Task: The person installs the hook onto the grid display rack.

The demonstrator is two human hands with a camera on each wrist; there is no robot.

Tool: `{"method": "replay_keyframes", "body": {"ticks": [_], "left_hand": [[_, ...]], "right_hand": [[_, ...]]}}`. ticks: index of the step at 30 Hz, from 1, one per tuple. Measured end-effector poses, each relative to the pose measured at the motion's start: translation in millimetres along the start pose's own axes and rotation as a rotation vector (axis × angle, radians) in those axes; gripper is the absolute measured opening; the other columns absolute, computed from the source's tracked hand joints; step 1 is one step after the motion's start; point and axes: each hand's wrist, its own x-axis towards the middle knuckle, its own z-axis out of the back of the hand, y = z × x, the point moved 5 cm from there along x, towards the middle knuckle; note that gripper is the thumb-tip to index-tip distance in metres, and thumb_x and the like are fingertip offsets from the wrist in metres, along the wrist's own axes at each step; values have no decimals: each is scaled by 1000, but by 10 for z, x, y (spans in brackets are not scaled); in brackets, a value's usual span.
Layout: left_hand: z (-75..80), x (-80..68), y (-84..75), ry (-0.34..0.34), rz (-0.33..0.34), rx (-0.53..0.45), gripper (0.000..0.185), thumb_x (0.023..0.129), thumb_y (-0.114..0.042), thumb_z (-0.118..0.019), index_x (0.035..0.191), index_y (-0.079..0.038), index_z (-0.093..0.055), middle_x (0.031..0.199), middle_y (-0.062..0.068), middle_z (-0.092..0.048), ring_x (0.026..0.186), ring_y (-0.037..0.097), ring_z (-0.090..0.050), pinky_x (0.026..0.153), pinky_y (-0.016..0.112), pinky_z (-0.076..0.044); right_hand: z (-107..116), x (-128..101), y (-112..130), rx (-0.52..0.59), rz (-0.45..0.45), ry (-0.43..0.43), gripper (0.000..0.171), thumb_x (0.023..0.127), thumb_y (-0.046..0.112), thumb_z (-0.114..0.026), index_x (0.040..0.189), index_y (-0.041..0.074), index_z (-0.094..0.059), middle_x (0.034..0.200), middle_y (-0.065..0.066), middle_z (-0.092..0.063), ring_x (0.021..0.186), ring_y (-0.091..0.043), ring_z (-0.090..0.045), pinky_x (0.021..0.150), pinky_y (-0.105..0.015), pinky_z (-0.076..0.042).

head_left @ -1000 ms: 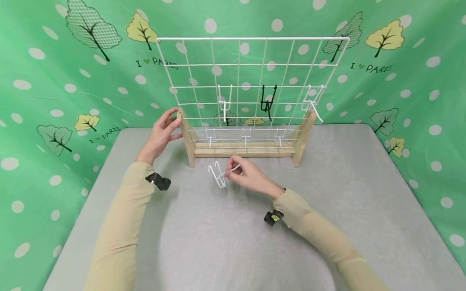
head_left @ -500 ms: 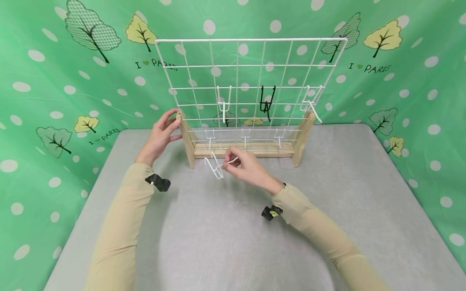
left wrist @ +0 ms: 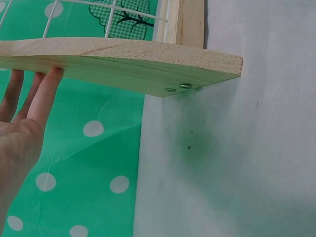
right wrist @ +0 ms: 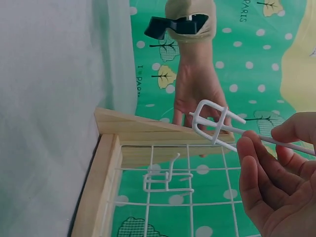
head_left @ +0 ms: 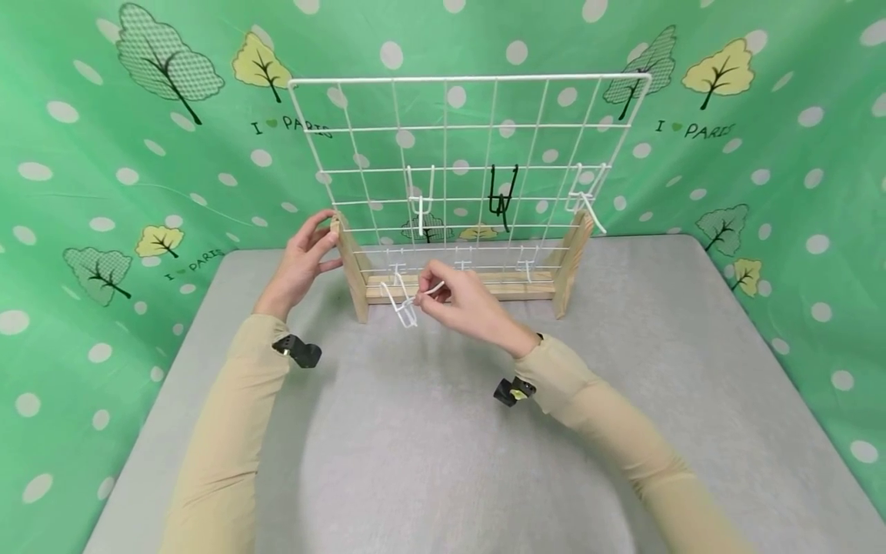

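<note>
In the head view my right hand [head_left: 460,302] pinches the stem of a white wire hook [head_left: 401,306], held in front of the lower left of a white wire grid [head_left: 446,165]. The right wrist view shows the hook [right wrist: 212,121] with its double-pronged frame pointing away from my fingers, apart from the grid. My left hand [head_left: 299,261] grips the upper end of the left wooden side piece [head_left: 351,269] of the stand. Fingertips of the left hand [left wrist: 29,113] touch that piece's outer face in the left wrist view; the thumb is hidden there.
A white hook [head_left: 420,204], a black hook [head_left: 501,196] and another white hook [head_left: 584,200] hang on the grid's middle. Smaller white hooks [head_left: 526,268] hang in a low row. The stand is on a grey table [head_left: 443,431] before a green dotted cloth [head_left: 173,154].
My right hand has moved forward and slightly left, bringing the white hook from above the table to the grid's lower left. My left hand stays on the side piece.
</note>
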Motion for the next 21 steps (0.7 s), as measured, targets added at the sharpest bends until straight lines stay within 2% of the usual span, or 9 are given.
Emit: {"method": "replay_keyframes", "body": {"ticks": [14,21], "left_hand": [[20,-11,11,-2,1,9,44,100,-25,-56,143,-23,-44,143,20,-37,129,35,-37,89,34,-54],[24,0,17,-4,5,-12,43,100,-24,-56,141,-24,-46,142,19,-38,129,34,-38,88,33,-55]], "right_hand": [[166,141,266,-66,99,-28,7,87,-1,-60,89,2,-54,82,-7,-61,76,-14,-63,69,-22,-55],[191,176,355,-71,115,-30,6,87,1,-59,88,4,-53,82,-4,-61,76,-12,-62,69,-23,-55]]}}
